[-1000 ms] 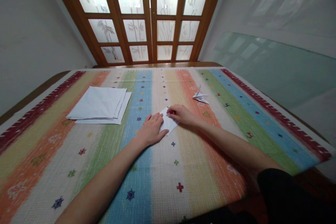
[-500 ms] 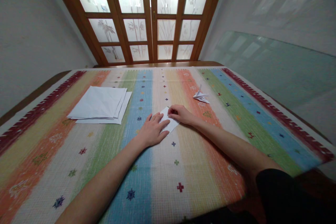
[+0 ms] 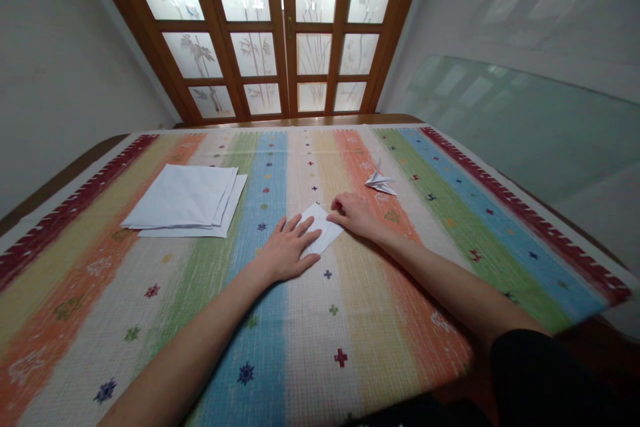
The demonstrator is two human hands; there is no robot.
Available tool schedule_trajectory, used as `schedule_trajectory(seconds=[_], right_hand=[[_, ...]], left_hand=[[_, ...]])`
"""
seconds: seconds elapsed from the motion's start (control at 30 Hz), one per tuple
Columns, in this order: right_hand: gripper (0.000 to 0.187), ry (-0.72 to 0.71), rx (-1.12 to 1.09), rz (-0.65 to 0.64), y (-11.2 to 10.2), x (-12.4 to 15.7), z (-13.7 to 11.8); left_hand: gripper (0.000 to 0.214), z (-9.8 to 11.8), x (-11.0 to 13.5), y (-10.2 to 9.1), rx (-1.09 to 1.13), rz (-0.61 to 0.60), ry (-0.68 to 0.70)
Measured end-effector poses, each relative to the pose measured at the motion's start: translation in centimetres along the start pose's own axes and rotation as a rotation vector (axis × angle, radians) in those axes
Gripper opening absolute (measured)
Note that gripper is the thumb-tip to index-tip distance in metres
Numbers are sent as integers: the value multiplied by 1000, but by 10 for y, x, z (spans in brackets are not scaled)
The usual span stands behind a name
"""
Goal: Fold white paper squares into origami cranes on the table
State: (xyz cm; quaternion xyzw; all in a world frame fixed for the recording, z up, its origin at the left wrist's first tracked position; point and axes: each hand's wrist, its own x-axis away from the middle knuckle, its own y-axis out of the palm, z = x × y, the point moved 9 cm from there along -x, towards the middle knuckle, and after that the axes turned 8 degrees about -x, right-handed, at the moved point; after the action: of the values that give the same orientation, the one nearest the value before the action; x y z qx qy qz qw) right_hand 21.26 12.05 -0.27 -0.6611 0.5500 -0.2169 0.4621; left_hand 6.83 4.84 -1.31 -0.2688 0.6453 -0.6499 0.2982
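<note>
A small folded sheet of white paper [image 3: 323, 230] lies on the striped tablecloth in front of me, roughly diamond-shaped, with one corner pointing away. My left hand [image 3: 287, 250] rests with spread fingers over its left side, pressing it to the cloth. At the paper's upper right edge is my right hand [image 3: 354, 212], its fingers curled and the thumb and fingertips closed at that edge. How much paper lies between those fingertips is hard to see. Beyond the right hand sits a folded white paper figure [image 3: 381, 183] with pointed ends, like a crane.
A stack of white paper sheets [image 3: 183, 197] lies to the left, its edges uneven. The striped tablecloth [image 3: 320, 360] covers the table. Wooden doors with glass panes [image 3: 287, 73] stand beyond the far edge, and a glass panel [image 3: 525, 127] is on the right.
My right hand has shifted slightly right, from over the paper's upper part to its edge, uncovering more of it. The left hand stays flat on the paper. The view has moved slightly.
</note>
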Motion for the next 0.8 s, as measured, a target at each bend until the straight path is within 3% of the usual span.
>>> schedule_trajectory(seconds=[0.23,0.4,0.63,0.8], right_hand=[[19,-96,-12,61,-7,15,-30],[25,-185,-81,-4,-2,28,-45],[39,-237,-145,3,4,39,-44],[47,-282,-176,86,-3,42,-47]], left_hand=[[53,0,-2,-3,-4,27,-6],[66,-8,-5,-2,76,63,-63],[61,-29,-6,-5,266,165,-130],[77,-29,-4,-6,296,216,-95]])
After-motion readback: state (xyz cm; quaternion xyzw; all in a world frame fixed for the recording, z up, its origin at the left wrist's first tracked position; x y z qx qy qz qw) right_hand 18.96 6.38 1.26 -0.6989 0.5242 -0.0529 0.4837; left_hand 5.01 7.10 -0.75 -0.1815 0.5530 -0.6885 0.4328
